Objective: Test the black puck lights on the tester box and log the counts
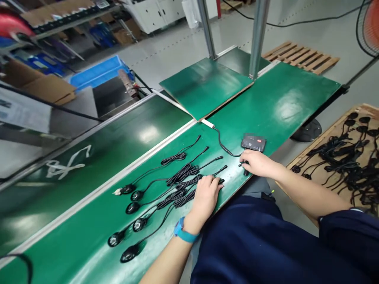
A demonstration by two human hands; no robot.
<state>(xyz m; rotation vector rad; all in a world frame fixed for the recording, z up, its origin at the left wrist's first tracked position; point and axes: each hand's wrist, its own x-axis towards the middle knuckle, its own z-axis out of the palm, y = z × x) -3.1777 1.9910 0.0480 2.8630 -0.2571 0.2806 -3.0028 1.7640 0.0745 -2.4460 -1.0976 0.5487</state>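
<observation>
Several black cables with round puck-shaped ends (139, 224) lie in a row on the green bench (281, 98). Their bundled middles (183, 172) sit side by side. My left hand (205, 196) rests on the plug end of the nearest cable, fingers curled over it. My right hand (258, 163) holds a small black connector (245, 172) just below a black tester box (253, 142) with a red display. A black lead (223, 145) runs from the box to a white plug (207, 124).
A raised green board (204, 85) lies at the bench's far end by two metal posts (258, 37). A wooden tray (345, 157) on my right holds a heap of more black cables. A conveyor belt (97, 157) runs along the left. A fan stand base (308, 130) sits on the floor.
</observation>
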